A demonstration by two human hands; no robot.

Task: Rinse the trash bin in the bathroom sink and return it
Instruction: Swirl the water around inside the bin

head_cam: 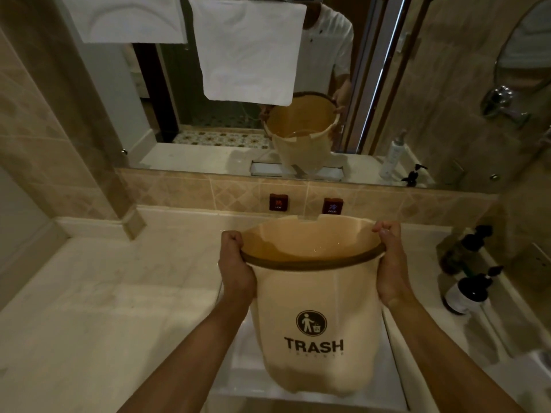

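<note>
A pale marble counter [98, 308] spreads to my left, under a white towel [249, 52] hanging across the wall mirror [167, 93]. My left hand [237, 268] clamps the brown rim of the trash bin [319, 332], fingers curled over the edge. The cream bin, marked "TRASH" beneath a round litter symbol, hangs in the air between both hands above the white sink [238, 362], tipped so its mouth tilts away from me toward the wall. On the tiled backsplash behind it sit two small dark plaques, one reading HOT [278, 202], the other apparently COLD [332, 205], though the lettering is dim. My right hand [390, 263] grips the opposite side of the rim the same way, thumb inside. Farther right, dark pump bottles [468, 257] stand on the counter's edge.
</note>
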